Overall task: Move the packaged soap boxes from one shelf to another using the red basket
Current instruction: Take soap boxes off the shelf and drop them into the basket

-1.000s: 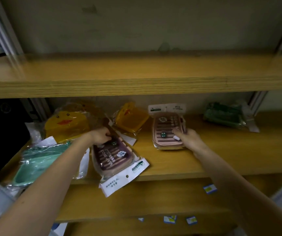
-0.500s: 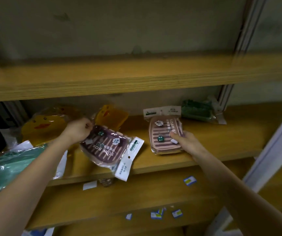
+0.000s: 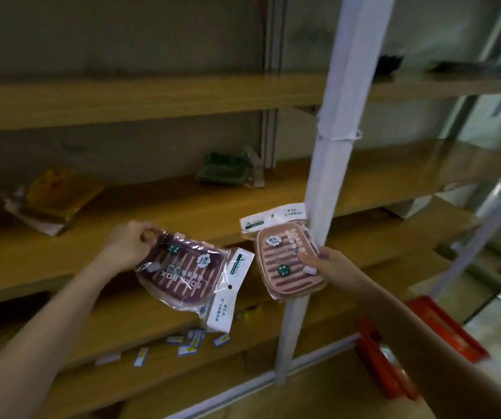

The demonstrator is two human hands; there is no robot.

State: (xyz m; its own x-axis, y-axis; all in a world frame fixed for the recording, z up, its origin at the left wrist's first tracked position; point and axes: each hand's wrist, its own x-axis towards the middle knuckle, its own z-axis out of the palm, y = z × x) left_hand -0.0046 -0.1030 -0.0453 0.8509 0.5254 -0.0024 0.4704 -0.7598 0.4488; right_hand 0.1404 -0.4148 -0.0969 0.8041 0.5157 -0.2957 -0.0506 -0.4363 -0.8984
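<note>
I count four packed soap boxes and one red basket (image 3: 454,331). Two boxes are in my hands. The left hand (image 3: 128,246) pinches the top edge of the purple box (image 3: 182,273) well left of the white post (image 3: 327,164), its header card hanging low. The right hand (image 3: 330,267) grips the pink box (image 3: 288,264) just left of the post, thumb on its face, the pack overlapping the post. The other two lie on the middle shelf (image 3: 152,213), further left of the post: a green box (image 3: 225,173), then a yellow box (image 3: 58,195).

A moment ago the pink box lay on that shelf and the purple one was just above it – now both are clear of the board, out in front of its edge. My view has swung right, which brought in the post and basket; the teal pack has dropped out of frame.

The basket sits low and right of the post, my right forearm crossing it – I can't see inside. Small labels (image 3: 188,343) lie scattered on the lower shelf left of the post, too blurred to count.
</note>
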